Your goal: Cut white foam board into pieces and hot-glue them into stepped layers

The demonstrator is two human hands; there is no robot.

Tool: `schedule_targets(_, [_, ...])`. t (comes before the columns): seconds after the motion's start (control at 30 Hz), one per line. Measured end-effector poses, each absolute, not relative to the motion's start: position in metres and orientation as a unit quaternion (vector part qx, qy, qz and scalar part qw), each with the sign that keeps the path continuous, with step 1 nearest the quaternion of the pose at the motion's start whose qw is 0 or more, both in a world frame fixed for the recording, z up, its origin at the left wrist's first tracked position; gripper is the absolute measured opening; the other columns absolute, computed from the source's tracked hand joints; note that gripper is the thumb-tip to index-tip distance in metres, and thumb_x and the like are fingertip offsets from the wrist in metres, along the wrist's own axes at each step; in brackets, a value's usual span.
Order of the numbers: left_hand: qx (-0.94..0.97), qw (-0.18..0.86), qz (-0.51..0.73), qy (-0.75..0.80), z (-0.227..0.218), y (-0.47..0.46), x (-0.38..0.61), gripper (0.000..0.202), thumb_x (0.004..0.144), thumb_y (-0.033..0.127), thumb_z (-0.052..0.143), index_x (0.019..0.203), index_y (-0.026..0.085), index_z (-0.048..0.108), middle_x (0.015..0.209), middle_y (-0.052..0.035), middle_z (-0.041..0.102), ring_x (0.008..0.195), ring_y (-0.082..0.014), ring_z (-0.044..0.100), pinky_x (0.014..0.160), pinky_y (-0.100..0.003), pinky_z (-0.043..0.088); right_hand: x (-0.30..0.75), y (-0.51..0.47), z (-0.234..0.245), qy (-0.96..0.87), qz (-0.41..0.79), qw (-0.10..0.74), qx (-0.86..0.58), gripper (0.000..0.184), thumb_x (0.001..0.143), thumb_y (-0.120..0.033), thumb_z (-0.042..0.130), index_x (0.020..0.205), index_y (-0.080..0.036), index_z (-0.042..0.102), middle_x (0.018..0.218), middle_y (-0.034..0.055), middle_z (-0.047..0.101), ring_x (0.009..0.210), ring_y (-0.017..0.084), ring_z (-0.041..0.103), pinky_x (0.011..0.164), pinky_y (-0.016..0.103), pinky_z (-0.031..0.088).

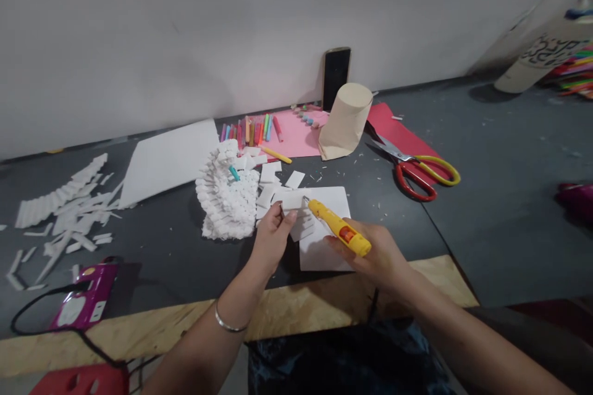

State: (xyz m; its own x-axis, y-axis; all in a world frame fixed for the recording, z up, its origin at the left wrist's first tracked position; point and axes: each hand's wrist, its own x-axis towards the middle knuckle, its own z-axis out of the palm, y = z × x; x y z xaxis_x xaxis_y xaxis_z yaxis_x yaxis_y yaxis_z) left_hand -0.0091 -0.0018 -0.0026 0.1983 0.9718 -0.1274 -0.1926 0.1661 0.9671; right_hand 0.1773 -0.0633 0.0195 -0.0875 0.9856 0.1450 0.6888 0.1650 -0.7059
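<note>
My left hand [273,236] pinches a small white rectangular piece [293,200], foam or card, between thumb and fingers. My right hand [377,253] is wrapped round a yellow glue gun [334,220], its metal tip touching or very close to the right end of that piece. Beneath both hands lies a white sheet [337,197]. More white rectangles [295,179] are scattered just beyond my left hand. Left of it stands a ruffled white build [227,197] of many small strips, with a teal piece [234,173] on it.
White strips [69,216] and a purple box [88,296] with a black cord lie left. Behind are a white board [169,160], coloured pens [254,129] on pink paper, a beige tube [346,120] and a phone [336,77]. Open scissors [407,163] rest on red paper; a bottle [532,65] stands right.
</note>
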Motion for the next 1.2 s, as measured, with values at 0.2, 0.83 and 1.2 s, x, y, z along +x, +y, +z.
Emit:
schedule_targets(0.2, [0.450, 0.630, 0.470, 0.424, -0.003, -0.001, -0.010, 0.029, 0.079, 0.036, 0.070, 0.102, 0.018, 0.064, 0.106, -0.0064, 0.071, 0.099, -0.0206, 0.063, 0.090, -0.032, 0.047, 0.179, -0.063, 0.021, -0.696, 0.249, 0.299, -0.604, 0.037, 0.088, -0.050, 0.047, 0.064, -0.023, 0.045, 0.056, -0.0012, 0.054, 0.047, 0.011, 0.045, 0.049, 0.024, 0.033])
schedule_targets(0.83, [0.335, 0.700, 0.456, 0.435, 0.011, 0.001, -0.012, 0.044, 0.066, 0.038, 0.081, 0.100, 0.014, 0.067, 0.095, -0.0096, 0.075, 0.091, -0.0258, 0.069, 0.085, -0.037, 0.051, 0.219, -0.016, 0.031, -0.653, 0.161, 0.237, -0.701, 0.040, 0.081, -0.061, 0.055, 0.076, -0.024, 0.040, 0.070, 0.0010, 0.059, 0.061, 0.018, 0.054, 0.054, 0.027, 0.034])
schedule_targets(1.2, [0.311, 0.699, 0.474, 0.435, 0.008, 0.007, -0.014, 0.045, 0.068, 0.034, 0.080, 0.107, 0.015, 0.067, 0.104, -0.0104, 0.074, 0.099, -0.0261, 0.068, 0.087, -0.037, 0.052, 0.242, 0.010, -0.008, -0.670, 0.074, 0.165, -0.720, 0.044, 0.080, -0.052, 0.065, 0.099, -0.015, 0.051, 0.100, 0.0169, 0.063, 0.089, 0.031, 0.065, 0.067, 0.034, 0.045])
